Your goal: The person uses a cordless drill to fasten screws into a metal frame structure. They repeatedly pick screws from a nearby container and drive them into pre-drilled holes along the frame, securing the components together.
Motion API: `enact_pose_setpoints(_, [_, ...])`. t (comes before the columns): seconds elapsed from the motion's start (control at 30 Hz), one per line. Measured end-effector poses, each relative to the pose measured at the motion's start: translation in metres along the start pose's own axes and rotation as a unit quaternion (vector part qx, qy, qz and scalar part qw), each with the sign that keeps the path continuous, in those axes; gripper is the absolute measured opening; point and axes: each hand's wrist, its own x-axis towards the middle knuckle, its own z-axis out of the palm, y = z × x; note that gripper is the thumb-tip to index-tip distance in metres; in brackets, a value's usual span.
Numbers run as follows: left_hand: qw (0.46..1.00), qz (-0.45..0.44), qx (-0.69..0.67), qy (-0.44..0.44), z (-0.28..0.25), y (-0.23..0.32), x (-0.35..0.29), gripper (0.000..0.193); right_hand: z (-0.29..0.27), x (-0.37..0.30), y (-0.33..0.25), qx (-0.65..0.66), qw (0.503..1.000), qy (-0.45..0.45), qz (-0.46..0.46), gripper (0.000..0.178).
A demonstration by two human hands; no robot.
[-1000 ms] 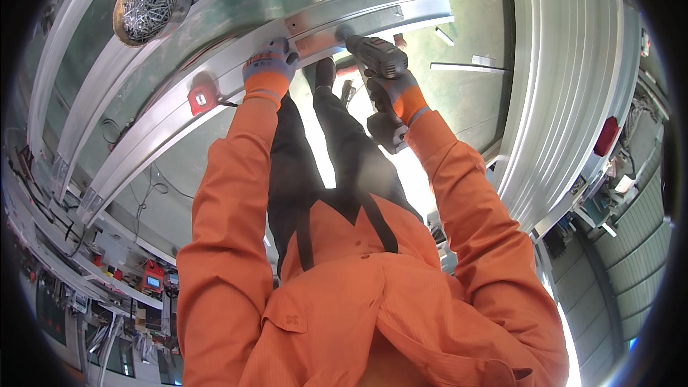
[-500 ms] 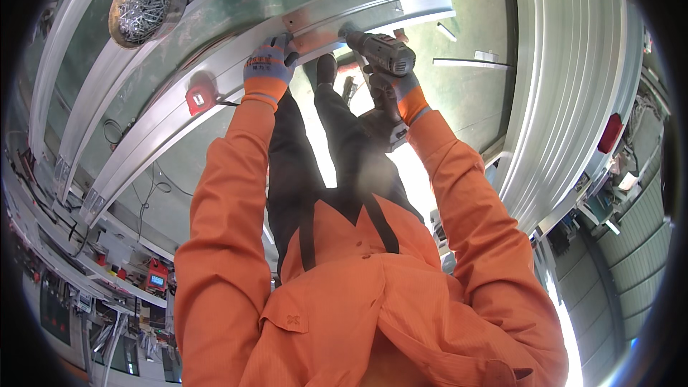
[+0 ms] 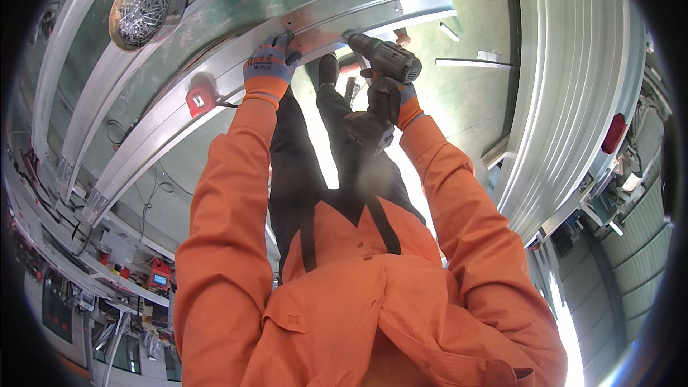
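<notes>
A long silvery metal beam (image 3: 337,16) runs across in front of me, bending with the lens. My left hand (image 3: 269,64), in a grey and orange glove with dark fingertips, is closed on the beam's near edge. My right hand (image 3: 390,94), gloved alike, grips the handle of a grey cordless drill (image 3: 387,57). The drill's front end points left and away, at the beam's near side. Whether its tip touches the metal I cannot make out. A red tape measure (image 3: 201,99) rests on the beam, left of my left hand.
A round tin of screws (image 3: 143,11) stands on another beam at the far left. Stacked long pale profiles (image 3: 566,86) line the right side. Thin metal strips (image 3: 473,63) lie on the green floor beyond the drill. Cables (image 3: 154,197) trail at left.
The drill has tilted, its rear end shifting slightly right and nearer me while its battery end swung left. My right forearm moved a little left. My left hand stays on the beam.
</notes>
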Motion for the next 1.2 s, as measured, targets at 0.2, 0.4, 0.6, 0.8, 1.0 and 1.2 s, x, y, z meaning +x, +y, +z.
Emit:
enact_pose_setpoints(0.2, [0.999,0.000,-0.003,0.035,0.005,0.005,-0.002,0.046,-0.019,0.010,0.008,-0.232,0.953,-0.067,-0.180,0.048])
enact_pose_setpoints(0.4, [0.998,0.001,-0.056,0.036,0.001,-0.003,-0.002,0.040,0.003,0.010,-0.001,-0.186,0.982,0.011,-0.009,0.043])
enact_pose_setpoints(0.6, [0.995,0.023,-0.080,0.053,0.005,-0.008,0.001,0.040,0.010,0.022,0.024,-0.223,0.971,0.015,-0.080,0.038])
enact_pose_setpoints(0.8, [0.997,0.022,-0.060,0.030,0.008,-0.016,0.003,0.040,0.050,0.025,0.017,-0.224,0.973,0.000,-0.054,0.031])
enact_pose_setpoints(1.0, [0.999,0.013,-0.042,0.002,-0.002,-0.008,0.003,0.039,0.049,0.037,0.028,-0.204,0.978,0.011,-0.041,0.027])
enact_pose_setpoints(1.2, [0.998,0.029,-0.057,0.027,0.012,-0.019,0.002,0.046,0.080,0.018,0.006,-0.335,0.940,0.068,0.005,0.027])
